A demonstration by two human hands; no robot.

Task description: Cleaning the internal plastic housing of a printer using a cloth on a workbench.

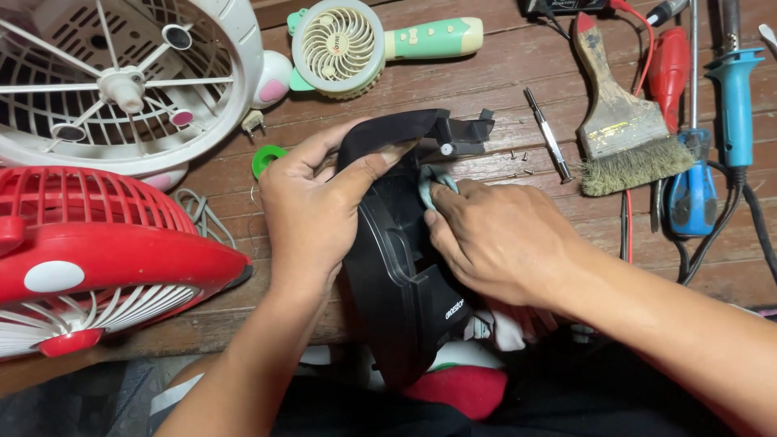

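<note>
- Head view, work piece: a black moulded plastic fan housing (401,267) stands on edge at the near rim of the wooden plank counter (502,73), partly over the person's lap.
- Head view, left hand (312,202): closed around the housing's upper curved edge, thumb laid across the top and fingers wrapped behind. It steadies the part.
- Head view, right hand (494,239): fingers curled and pressed onto a small pale blue-green cloth (433,182), which sits against the housing's inner face just below the bracket.
- Method, as a judgement: keep the left-hand grip firm so the housing does not rock; work the cloth in short strokes into the recess; keep the fingertips off the bracket's sharp edges.
- Head view, loose parts: several tiny screws (518,162) lie on the counter just beside the housing, near a slim metal-handled screwdriver (549,133). Avoid sweeping them off.
- Head view, surroundings: a worn flat bristle brush (619,133) lies to the right; a red plastic fan grille (97,251) and a white fan grille (121,81) lie to the left.
</note>
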